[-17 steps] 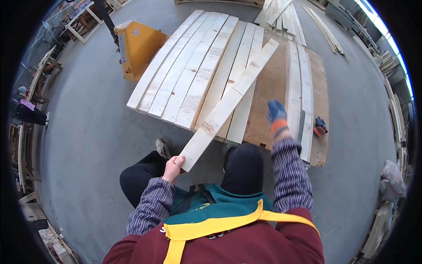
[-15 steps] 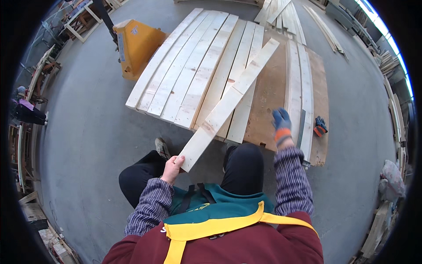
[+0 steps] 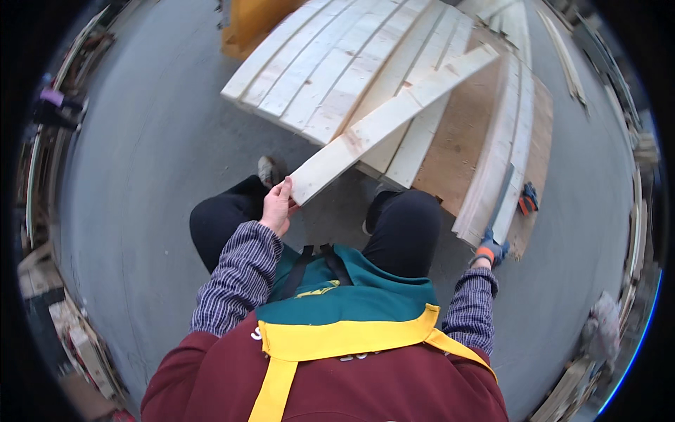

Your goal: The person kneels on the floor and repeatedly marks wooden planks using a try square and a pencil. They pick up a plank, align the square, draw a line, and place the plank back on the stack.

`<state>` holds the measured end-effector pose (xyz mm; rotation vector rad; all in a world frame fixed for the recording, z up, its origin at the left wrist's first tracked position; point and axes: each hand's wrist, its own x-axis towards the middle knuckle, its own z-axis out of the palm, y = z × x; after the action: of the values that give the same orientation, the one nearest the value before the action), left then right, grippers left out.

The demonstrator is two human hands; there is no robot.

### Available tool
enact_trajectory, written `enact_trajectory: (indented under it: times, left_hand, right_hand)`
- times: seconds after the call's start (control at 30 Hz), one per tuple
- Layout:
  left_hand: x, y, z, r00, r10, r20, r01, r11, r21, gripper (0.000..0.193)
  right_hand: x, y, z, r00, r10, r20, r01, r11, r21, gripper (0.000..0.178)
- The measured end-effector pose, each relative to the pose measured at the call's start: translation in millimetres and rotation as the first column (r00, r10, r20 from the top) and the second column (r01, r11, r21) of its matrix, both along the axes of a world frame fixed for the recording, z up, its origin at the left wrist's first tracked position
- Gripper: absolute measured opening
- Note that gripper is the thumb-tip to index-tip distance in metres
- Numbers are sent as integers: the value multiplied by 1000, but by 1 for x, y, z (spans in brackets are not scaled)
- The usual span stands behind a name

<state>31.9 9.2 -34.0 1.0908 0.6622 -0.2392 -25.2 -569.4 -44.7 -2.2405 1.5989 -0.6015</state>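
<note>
My bare left hand (image 3: pixel 277 205) pinches the near end of a pale wooden plank (image 3: pixel 357 138), thumb on top. The plank slants away to the right, its far part lying across other boards on a low stack. My right hand (image 3: pixel 492 250), in a blue and orange glove, is closed at the near end of a long grey metal square (image 3: pixel 503 200). The square lies lengthwise on a board (image 3: pixel 521 133) at the stack's right side; the glove hides its near end. A second blue and orange glove (image 3: pixel 528 199) lies to the right of that board.
Several boards (image 3: pixel 337 63) lie side by side on the stack, left of a bare brown sheet (image 3: pixel 457 141). A yellow machine part (image 3: pixel 256 21) stands at the far left. More timber (image 3: pixel 562 60) lies on the floor at the far right. My knees are near the stack's front edge.
My right hand has come down and toward me, from above the stack to the near end of the metal square, and closed. The left hand still holds the plank. The view has shifted.
</note>
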Motion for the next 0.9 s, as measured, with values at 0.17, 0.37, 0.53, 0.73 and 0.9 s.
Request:
enact_trajectory:
  times: [0.17, 0.37, 0.53, 0.73, 0.9]
  left_hand:
    - [-28, -1, 13, 994, 36, -104, -62, 963, -262, 43]
    - [-28, -4, 5, 997, 35, -64, -54, 947, -318, 33]
    - [-25, 0, 2, 996, 48, -72, -71, 928, -366, 29]
    - [-25, -1, 1, 997, 24, -67, -45, 941, -335, 34]
    - [-25, 1, -4, 998, -30, -61, 13, 968, -250, 38]
  right_hand:
    - [6, -42, -29, 906, -422, -31, 415, 872, 260, 85]
    - [-6, -61, -30, -66, 209, -976, -51, 976, 212, 64]
    - [-38, -68, -50, -657, -161, -737, -493, 831, 258, 125]
    - [-41, -53, 13, -169, 134, -976, -253, 952, 175, 46]
    - [-22, 5, 112, 874, 256, -412, -385, 884, -267, 25]
